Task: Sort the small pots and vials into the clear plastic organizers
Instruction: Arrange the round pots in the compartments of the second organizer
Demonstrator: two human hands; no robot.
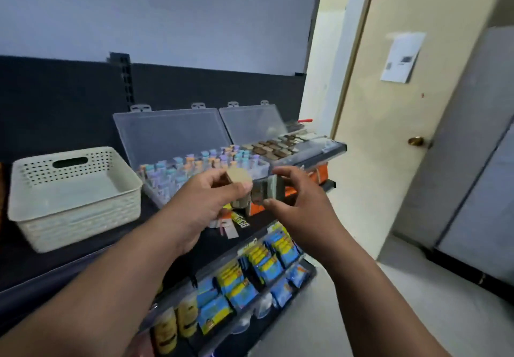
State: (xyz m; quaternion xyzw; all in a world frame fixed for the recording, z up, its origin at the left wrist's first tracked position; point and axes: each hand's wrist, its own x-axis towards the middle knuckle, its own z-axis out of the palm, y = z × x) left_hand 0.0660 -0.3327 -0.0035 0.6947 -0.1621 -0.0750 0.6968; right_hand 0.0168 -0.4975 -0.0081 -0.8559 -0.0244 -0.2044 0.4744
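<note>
My left hand (pixel 211 198) holds a small pot with a tan lid (pixel 239 179) above the shelf front. Just to its right, my right hand (pixel 294 198) pinches a small stack of pots (pixel 268 191) between thumb and fingers. Behind the hands stand two clear plastic organizers with their lids up. The left organizer (pixel 167 139) is filled with pastel-capped vials (pixel 194 166). The right organizer (pixel 250 120) holds rows of brown and beige pots (pixel 274 146).
A white perforated basket (pixel 75 198) sits on the dark shelf at the left. Packets in blue and yellow (pixel 264 262) hang on the lower shelf. Orange price tags line the shelf edge. A beige door (pixel 389 106) stands open-side to the right.
</note>
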